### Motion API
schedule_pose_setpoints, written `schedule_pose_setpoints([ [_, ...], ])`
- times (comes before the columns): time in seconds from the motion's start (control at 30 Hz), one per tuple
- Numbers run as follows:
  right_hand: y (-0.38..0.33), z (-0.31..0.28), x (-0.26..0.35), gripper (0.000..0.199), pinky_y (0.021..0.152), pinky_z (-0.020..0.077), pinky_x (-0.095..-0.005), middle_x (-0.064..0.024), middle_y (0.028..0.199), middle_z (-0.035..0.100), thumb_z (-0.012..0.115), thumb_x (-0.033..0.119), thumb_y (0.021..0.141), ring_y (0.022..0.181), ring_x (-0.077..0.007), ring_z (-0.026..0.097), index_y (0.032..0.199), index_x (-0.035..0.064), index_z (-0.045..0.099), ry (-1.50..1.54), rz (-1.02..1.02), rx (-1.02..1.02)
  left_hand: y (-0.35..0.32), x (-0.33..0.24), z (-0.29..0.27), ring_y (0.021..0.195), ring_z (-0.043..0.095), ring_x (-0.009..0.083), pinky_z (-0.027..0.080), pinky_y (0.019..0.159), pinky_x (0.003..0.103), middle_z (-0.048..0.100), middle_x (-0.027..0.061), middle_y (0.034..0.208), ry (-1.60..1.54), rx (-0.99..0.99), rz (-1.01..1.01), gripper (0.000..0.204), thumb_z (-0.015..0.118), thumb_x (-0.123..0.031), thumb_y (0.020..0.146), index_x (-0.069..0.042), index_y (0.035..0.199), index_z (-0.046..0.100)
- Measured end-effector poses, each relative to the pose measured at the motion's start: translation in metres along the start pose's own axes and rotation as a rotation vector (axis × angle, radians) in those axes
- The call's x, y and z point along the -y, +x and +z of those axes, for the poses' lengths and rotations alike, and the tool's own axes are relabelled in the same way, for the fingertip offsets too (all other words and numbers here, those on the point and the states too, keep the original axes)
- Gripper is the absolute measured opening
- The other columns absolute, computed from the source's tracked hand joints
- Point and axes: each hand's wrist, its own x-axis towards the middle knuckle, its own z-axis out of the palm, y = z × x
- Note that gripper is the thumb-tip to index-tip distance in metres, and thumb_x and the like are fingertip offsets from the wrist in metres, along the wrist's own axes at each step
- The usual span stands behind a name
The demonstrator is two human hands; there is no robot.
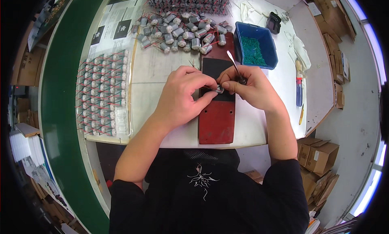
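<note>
My left hand (181, 94) and my right hand (248, 86) meet over a red board with a black pad (216, 116) at the table's middle. Between the fingertips of both hands sits a small silver motor (219, 88), pinched from the left and from the right. My right hand also grips a thin metal tool (233, 62) that sticks up and away from me. Most of the motor is hidden by my fingers.
A loose heap of small silver motors with red wires (182, 31) lies at the back. A tray of motors in rows (103, 92) is on the left. A blue bin with green parts (255, 45) stands back right. Cardboard boxes (320, 155) sit below the table's right edge.
</note>
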Motion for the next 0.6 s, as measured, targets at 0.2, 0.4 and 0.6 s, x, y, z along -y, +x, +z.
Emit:
schedule_pose_setpoints([
  [0.2,-0.0001,0.0009,0.0018,0.009,0.062,0.0465,-0.0224,0.0005,0.092,0.072,0.076,0.005,0.095,0.075,-0.0048,0.059,0.101,-0.0002,0.073,-0.033,0.031,0.010,-0.0008,0.0010,0.0005,0.102,0.064,0.0255,0.048,0.092,0.043,0.074,-0.0017,0.093,-0.019,0.002,-0.018,0.016,0.083,-0.016,0.081,-0.014,0.095,0.076],
  [0.4,-0.0009,0.0056,-0.0046,0.010,0.066,0.0499,-0.0245,-0.0005,0.090,0.072,0.077,0.003,0.093,0.076,-0.0065,0.061,0.101,-0.0015,0.072,-0.237,-0.104,-0.071,0.0011,-0.0064,-0.0042,0.102,0.063,0.0235,0.052,0.092,0.038,0.076,0.0011,0.097,-0.063,0.045,-0.111,0.018,0.084,-0.008,0.080,-0.008,0.096,0.077],
  [0.6,-0.0048,0.0099,0.0038,0.009,0.067,0.0513,-0.0254,-0.0017,0.087,0.071,0.076,0.001,0.093,0.074,-0.0074,0.061,0.099,-0.0033,0.071,-0.276,-0.085,-0.083,0.0012,-0.0072,-0.0035,0.101,0.062,0.0230,0.052,0.091,0.037,0.076,0.0012,0.097,-0.070,0.057,-0.154,0.018,0.083,-0.009,0.080,-0.008,0.098,0.077],
])
